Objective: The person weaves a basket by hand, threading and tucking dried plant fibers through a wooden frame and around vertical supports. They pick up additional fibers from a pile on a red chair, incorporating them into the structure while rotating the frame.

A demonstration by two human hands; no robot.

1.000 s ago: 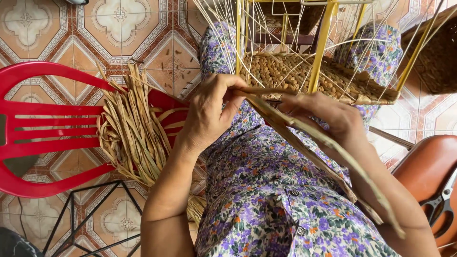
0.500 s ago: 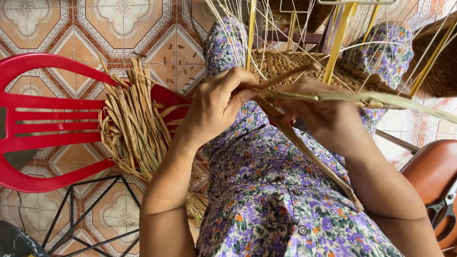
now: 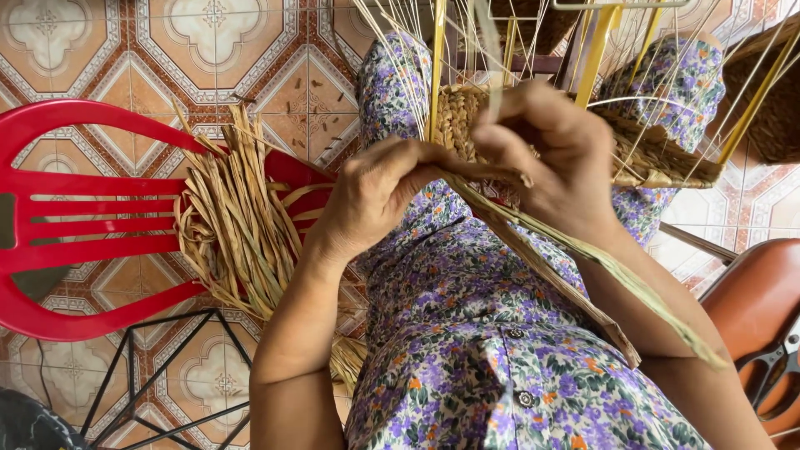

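My left hand [image 3: 379, 196] pinches dried grass strands [image 3: 542, 250] against the near rim of a half-woven basket [image 3: 658, 154] that rests on my knees. My right hand [image 3: 554, 150] is closed on the same strands just beside it, and its fingers curl over the woven edge. The long flat strands trail down across my lap in the purple flowered dress [image 3: 500, 350]. Thin pale ribs and a yellow metal frame [image 3: 596, 50] rise from the basket.
A red plastic chair [image 3: 92, 217] at the left carries a bundle of dried grass [image 3: 237, 225]. A black metal frame [image 3: 142, 383] stands on the patterned tile floor. Scissors [image 3: 775, 375] lie on a brown seat at the lower right. Another woven basket [image 3: 771, 100] sits at the upper right.
My right hand has lifted and turned over the basket rim, pulling the strands up. The loose ends have swung from pointing right to hanging down across my lap.
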